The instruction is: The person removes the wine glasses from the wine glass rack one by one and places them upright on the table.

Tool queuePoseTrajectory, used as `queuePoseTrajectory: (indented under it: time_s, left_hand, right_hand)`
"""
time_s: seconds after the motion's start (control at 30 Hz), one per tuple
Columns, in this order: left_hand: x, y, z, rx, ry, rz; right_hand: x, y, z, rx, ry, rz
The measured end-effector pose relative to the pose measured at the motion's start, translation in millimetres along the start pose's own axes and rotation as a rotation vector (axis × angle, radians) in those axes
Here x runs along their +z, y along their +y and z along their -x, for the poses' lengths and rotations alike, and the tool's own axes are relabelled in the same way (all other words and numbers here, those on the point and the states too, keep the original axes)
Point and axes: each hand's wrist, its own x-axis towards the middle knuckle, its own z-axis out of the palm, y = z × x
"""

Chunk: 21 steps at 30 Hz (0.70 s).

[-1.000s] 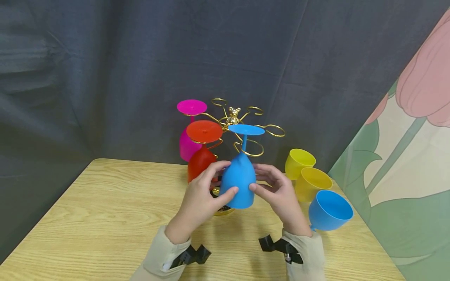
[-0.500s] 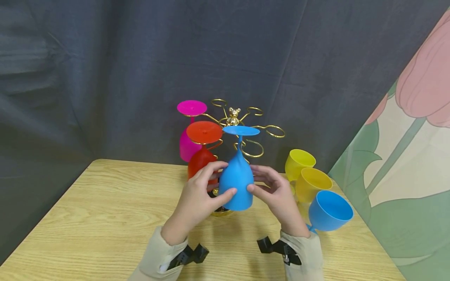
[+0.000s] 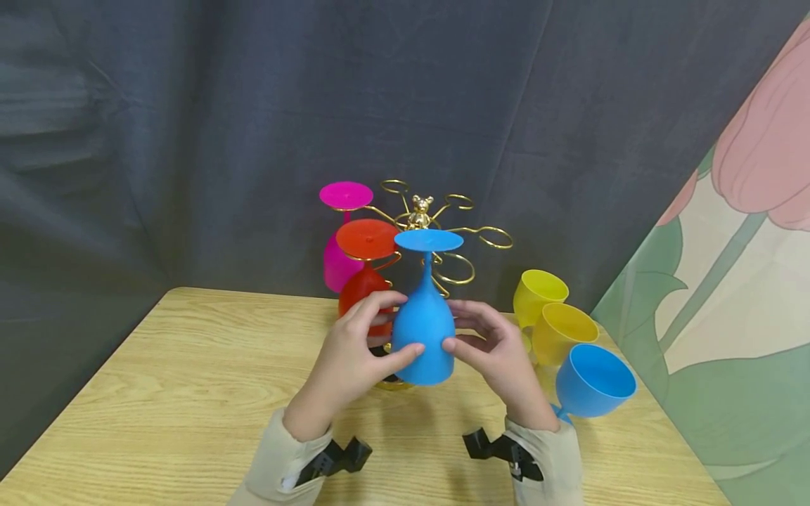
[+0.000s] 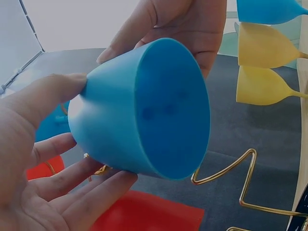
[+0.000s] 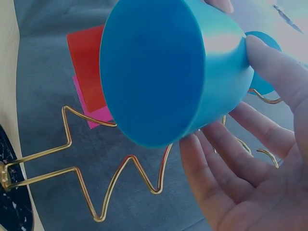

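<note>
A blue plastic goblet [image 3: 425, 323] is upside down between my two hands, its round foot on top and its mouth facing the table. My left hand [image 3: 351, 348] holds the bowl from the left, thumb on the near side and fingers behind. From the right, my right hand [image 3: 500, 355] grips the same bowl in a mirrored way. In the right wrist view the dark inside of the goblet [image 5: 224, 72] faces the camera. Just behind it stands a gold wire rack with a small bear figure [image 3: 420, 213]. The foot overlaps the rack's front wire hoops in the head view.
A red goblet [image 3: 363, 288] and a magenta goblet [image 3: 338, 263] hang inverted on the rack's left side. At the right, two yellow goblets [image 3: 538, 292] and another blue goblet [image 3: 591, 386] lie tilted on the wooden table [image 3: 190, 393]. A dark curtain [image 3: 253, 140] hangs behind.
Both hands have drawn the held blue goblet slightly left and toward me, so its stem no longer overlaps the front right hoop. It has also become more upright.
</note>
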Motion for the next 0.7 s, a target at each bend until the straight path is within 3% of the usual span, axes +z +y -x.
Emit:
queuePoseTrajectory:
  time_s: [0.4, 0.7]
  left_hand:
    - [-6.1, 2.3, 1.6, -0.025, -0.034, 0.085]
    - [-7.1, 3.3, 0.6, -0.050, -0.096, 0.150]
  right_hand:
    - [0.7, -4.6, 4.2, -0.040, -0.005, -0.008]
    - [-4.6, -8.0, 6.0, -0.079, -0.032, 0.055]
